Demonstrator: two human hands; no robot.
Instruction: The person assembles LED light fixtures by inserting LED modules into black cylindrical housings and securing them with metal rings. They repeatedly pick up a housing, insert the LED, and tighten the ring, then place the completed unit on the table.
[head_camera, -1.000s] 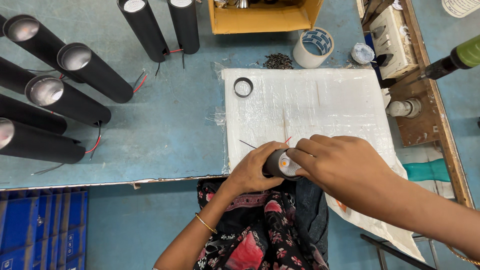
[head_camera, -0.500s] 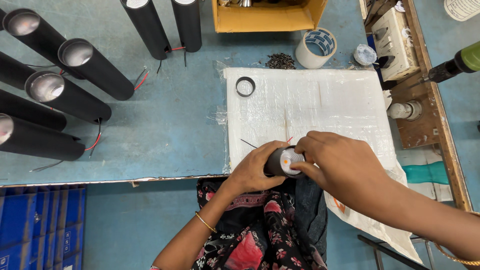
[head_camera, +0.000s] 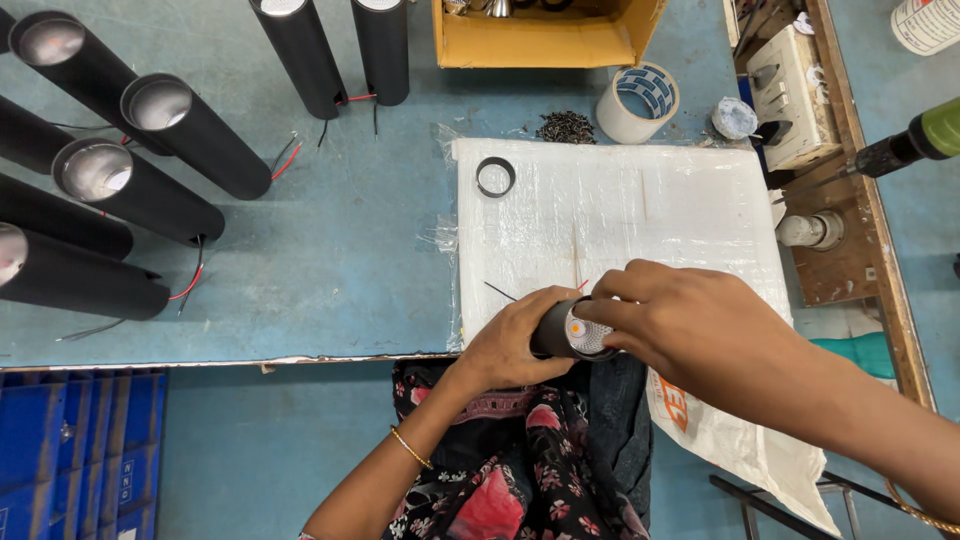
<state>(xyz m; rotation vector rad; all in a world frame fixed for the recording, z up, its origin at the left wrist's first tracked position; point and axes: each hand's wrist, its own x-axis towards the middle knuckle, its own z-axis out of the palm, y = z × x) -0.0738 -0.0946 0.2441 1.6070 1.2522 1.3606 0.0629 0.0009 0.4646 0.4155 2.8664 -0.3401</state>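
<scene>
In the head view, a short black cylinder lamp (head_camera: 562, 332) is held at the near edge of the white wrapped board (head_camera: 640, 210), just above the person's lap. Its long axis is tipped upward, so that the open end with the orange-centred disc is turned toward the camera. The left hand (head_camera: 510, 345) is wrapped around the barrel from the left side, fingers closed on it. The right hand (head_camera: 700, 325) is brought in from the right, its fingertips curled onto the rim of the open end; whether anything small is pinched there cannot be told. Both hands touch the lamp; the right one is set over its face. A black ring (head_camera: 495, 177) lies well apart at the board's far left corner.
</scene>
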